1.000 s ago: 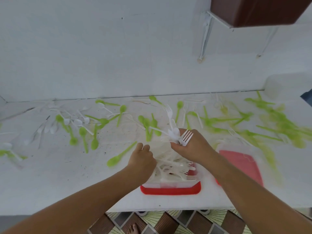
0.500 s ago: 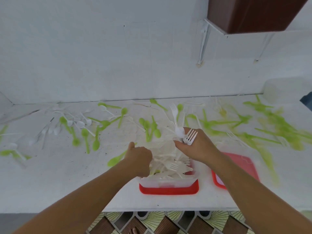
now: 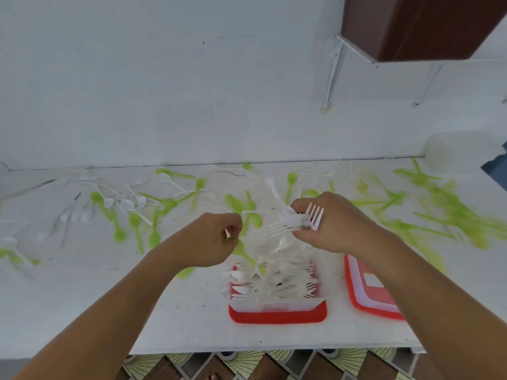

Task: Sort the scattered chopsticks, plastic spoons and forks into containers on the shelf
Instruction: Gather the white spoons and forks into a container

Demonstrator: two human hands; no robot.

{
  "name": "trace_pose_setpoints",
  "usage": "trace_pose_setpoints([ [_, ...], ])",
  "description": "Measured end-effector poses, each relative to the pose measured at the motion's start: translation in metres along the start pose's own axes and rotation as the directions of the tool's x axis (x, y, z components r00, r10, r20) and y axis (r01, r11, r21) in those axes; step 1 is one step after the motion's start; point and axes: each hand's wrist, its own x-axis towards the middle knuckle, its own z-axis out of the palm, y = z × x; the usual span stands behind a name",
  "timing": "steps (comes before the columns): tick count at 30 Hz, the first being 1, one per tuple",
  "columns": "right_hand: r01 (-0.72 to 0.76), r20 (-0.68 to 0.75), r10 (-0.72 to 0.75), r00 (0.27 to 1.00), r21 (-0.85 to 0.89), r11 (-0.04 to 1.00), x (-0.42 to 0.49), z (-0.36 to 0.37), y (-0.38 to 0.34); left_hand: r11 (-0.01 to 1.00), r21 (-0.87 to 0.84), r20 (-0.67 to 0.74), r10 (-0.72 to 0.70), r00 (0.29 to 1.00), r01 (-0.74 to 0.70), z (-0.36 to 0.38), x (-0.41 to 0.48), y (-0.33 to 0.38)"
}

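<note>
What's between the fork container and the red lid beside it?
Nothing: bare white shelf separates the fork container from the red lid, per head view.

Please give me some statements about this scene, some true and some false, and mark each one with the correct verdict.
1. The right hand grips white forks. True.
2. The red-based container is empty. False: it is full of white cutlery.
3. Green spoons lie scattered on the white shelf. True.
4. The left hand lies flat on the shelf. False: it is above the shelf, fingers curled, pinching a small white piece.
5. The brown cabinet hangs at the upper left. False: upper right.
</note>
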Motion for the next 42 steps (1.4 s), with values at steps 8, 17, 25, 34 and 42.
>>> trace_pose_setpoints([
  [8,0.026,0.076,-0.021,0.997,-0.057,0.998,0.006,-0.006,-0.021,0.791,-0.587,-0.261,-0.386,0.885,0.173,-0.049,-0.008,-0.064],
  [17,0.217,0.467,-0.02,0.884,-0.373,0.902,0.025,0.093,-0.039,0.643,-0.108,-0.067,-0.766,0.64,0.758,0.016,-0.026,-0.179],
  [25,0.069,0.33,0.09,0.94,-0.441,0.895,0.02,0.111,-0.032,0.991,0.051,-0.117,0.133,0.984,-0.127,0.013,-0.021,-0.02],
  [34,-0.193,0.413,0.11,0.904,0.164,0.967,-0.021,0.101,-0.012,0.887,0.378,0.223,0.192,0.956,-0.266,0.082,-0.016,-0.001],
  [42,-0.096,-0.07,0.084,0.994,-0.197,0.976,-0.016,0.104,0.014,0.876,0.395,0.227,0.199,0.954,-0.276,0.08,0.011,-0.002],
])
